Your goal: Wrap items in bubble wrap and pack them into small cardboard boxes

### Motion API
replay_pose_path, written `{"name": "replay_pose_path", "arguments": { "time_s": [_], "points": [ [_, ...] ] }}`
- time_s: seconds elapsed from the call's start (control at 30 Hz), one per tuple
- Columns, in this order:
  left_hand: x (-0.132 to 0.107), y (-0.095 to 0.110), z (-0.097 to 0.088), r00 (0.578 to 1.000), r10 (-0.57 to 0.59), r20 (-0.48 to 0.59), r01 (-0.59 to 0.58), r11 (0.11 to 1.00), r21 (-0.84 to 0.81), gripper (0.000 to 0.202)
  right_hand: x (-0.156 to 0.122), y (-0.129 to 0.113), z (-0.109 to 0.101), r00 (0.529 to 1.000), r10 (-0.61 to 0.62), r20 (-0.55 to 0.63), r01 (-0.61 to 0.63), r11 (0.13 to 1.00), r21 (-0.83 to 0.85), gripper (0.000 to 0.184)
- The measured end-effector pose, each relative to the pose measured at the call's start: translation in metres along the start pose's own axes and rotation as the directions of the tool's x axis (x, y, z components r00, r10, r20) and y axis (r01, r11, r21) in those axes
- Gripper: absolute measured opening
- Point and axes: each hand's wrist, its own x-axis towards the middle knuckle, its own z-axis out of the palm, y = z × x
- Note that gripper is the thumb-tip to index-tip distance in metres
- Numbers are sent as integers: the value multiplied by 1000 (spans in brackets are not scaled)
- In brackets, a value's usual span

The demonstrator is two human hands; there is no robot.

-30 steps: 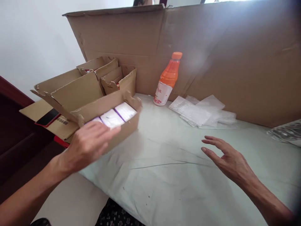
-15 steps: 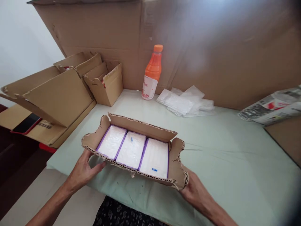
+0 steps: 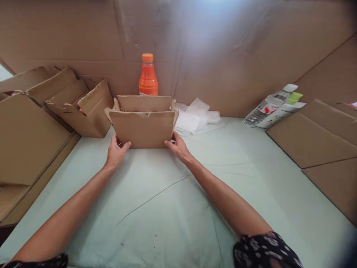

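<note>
A small open cardboard box (image 3: 142,124) stands on the pale green table cover (image 3: 156,201), far from me, in front of an orange bottle (image 3: 148,76). My left hand (image 3: 115,152) grips its lower left corner and my right hand (image 3: 177,146) grips its lower right corner, fingers curled round the box's ends. From this low angle the box's contents are hidden by its front wall.
Torn open cardboard boxes (image 3: 80,106) and flat cardboard (image 3: 25,137) lie at the left. White plastic packets (image 3: 195,117) lie behind the box. A clear bottle (image 3: 267,106) lies at the right beside flat cardboard sheets (image 3: 315,136). A tall cardboard wall (image 3: 223,48) closes the back.
Both hands have pushed the small box away from the table's near edge to the back, by the orange bottle. The white packs inside are no longer visible.
</note>
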Motion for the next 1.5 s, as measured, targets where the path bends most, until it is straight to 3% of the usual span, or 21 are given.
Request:
{"name": "replay_pose_path", "arguments": {
  "time_s": [0.13,0.23,0.3,0.37,0.47,0.53,0.63,0.77,0.9,1.0,1.1,1.27,1.4,1.5],
  "points": [
    [19,-22,21,988,-68,-142,53,993,-108,73,12,24,-3,993,-27,-118,22,999,-41,50],
    [15,-37,21,984,-51,-168,29,991,-128,71,8,48,-34,964,-139,-227,86,970,-228,40],
    [13,-44,21,983,-21,-184,-7,989,-148,70,19,58,-63,923,-219,-318,87,920,-381,40],
    [13,-46,22,982,9,-190,-39,987,-158,69,44,63,-90,896,-214,-389,1,877,-480,48],
    [14,-47,25,980,29,-195,-60,987,-152,67,83,60,-111,899,-100,-426,-181,801,-571,52],
    [13,-46,25,980,35,-197,-64,988,-142,67,95,55,-115,910,-60,-411,-225,761,-608,38],
    [13,-48,24,981,41,-191,-69,988,-142,65,81,48,-118,928,-84,-363,-184,745,-641,20],
    [14,-49,25,980,59,-189,-84,988,-128,62,56,41,-132,946,-68,-315,-170,726,-667,32],
    [14,-47,26,977,73,-200,-95,990,-106,62,77,36,-130,950,-10,-311,-215,702,-679,50],
    [13,-46,26,976,86,-202,-107,990,-94,61,94,32,-120,952,39,-304,-247,684,-687,40],
    [14,-49,27,975,85,-205,-106,990,-93,61,82,29,-125,961,47,-273,-233,669,-705,26],
    [17,-50,28,976,88,-197,-111,988,-110,63,59,27,-154,959,54,-277,-243,660,-711,39],
    [15,-46,27,975,100,-197,-122,987,-105,62,77,30,-136,941,108,-319,-309,656,-688,52],
    [14,-45,28,973,107,-205,-131,985,-109,60,80,28,-121,947,127,-294,-301,665,-684,43]
  ]
}}
